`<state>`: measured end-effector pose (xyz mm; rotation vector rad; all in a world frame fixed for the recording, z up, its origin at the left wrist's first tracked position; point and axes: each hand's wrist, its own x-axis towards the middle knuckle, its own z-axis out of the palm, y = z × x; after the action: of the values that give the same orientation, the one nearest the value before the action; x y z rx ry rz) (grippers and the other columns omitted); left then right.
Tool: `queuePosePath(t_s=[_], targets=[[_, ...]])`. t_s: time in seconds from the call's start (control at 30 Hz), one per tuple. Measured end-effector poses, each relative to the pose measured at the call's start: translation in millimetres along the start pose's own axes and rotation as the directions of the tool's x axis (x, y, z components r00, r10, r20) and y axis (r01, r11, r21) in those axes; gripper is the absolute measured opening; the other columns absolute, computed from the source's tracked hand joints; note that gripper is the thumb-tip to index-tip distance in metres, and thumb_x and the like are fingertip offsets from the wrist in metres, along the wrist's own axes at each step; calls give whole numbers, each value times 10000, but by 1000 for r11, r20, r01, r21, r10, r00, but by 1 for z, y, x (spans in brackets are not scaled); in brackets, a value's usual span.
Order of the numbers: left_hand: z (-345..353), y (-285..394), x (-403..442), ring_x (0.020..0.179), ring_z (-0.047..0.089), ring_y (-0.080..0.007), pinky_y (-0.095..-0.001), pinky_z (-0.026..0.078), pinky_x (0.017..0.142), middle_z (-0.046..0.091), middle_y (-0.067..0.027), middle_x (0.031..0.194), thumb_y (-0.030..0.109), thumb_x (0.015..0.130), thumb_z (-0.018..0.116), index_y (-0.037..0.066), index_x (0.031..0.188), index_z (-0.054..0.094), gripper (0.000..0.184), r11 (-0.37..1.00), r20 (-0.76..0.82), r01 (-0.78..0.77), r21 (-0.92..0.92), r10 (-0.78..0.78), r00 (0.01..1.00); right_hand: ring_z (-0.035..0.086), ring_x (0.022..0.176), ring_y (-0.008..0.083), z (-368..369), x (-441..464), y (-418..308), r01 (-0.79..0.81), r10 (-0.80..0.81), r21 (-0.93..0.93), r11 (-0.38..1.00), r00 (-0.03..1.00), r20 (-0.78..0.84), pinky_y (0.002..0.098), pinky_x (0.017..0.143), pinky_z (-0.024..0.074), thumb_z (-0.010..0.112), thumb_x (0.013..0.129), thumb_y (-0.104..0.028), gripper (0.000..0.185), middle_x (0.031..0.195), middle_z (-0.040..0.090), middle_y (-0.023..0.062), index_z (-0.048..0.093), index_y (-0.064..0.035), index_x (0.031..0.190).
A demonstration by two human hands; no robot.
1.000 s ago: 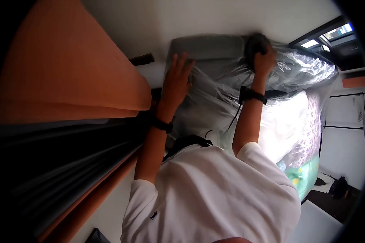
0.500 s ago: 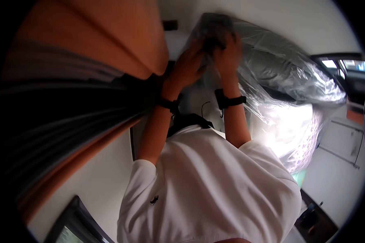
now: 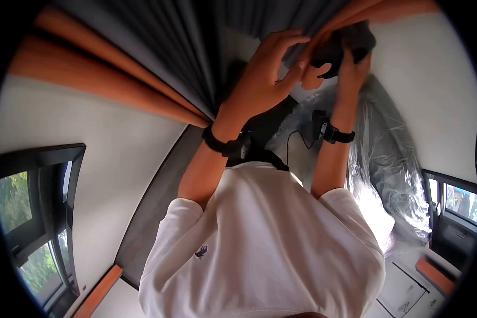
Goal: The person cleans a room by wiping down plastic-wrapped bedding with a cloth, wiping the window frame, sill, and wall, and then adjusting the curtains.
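My right hand [image 3: 351, 71] is wrapped round a dark, bunched item [image 3: 358, 41], perhaps a cloth, at the upper right. Beside it is the orange edge of the curtain [image 3: 331, 24]. My left hand [image 3: 270, 74] is raised to the left of it, thumb and fingers apart, close to the hanging grey curtain [image 3: 259, 18]. Nothing is clearly held in it. Each wrist has a black band, and a thin black cable [image 3: 289, 140] hangs near the right one.
Clear plastic sheeting [image 3: 395, 153] covers bulky things at the right. Gathered grey and orange curtain [image 3: 106, 90] spans the upper left. Windows stand at the lower left [image 3: 34, 212] and far right [image 3: 461, 204]. An orange strip [image 3: 434, 275] lies at the lower right.
The view has swung away from the plastic-covered items towards the curtain and the left window. Both hands have left the plastic, and the dark item has moved with my right hand to the curtain.
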<state>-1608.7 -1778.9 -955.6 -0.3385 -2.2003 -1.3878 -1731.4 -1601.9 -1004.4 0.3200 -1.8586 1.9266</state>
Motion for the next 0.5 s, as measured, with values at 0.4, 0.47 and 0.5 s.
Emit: queuePosePath(t_s=[0.4,0.47,0.5], targets=[[-172,-83,-122,1325,405,-353,-452,330,1099,461,-225,1371,182,832,780,-27,1338,475,627,705,-446,120,699,298,844,596,1115,186,16,73,18,141,-131,-9,990,941,312,315,945,481,725,909,-151,457,1238,640,96,573,25,1302],[-164,-77,-155,1214,480,-353,-417,396,1037,488,-219,1364,209,858,745,35,1397,455,637,794,-457,245,557,46,888,569,1160,181,36,26,-12,211,-163,-91,973,912,377,337,984,468,742,900,-158,492,1262,628,96,560,28,1317],[-166,-85,-179,1069,560,-330,-372,462,952,536,-196,1284,170,837,767,73,1372,471,619,843,-366,202,499,-6,931,584,1142,191,44,13,-7,157,-139,-23,987,923,360,334,980,475,751,891,-154,498,1264,626,98,561,27,1314]])
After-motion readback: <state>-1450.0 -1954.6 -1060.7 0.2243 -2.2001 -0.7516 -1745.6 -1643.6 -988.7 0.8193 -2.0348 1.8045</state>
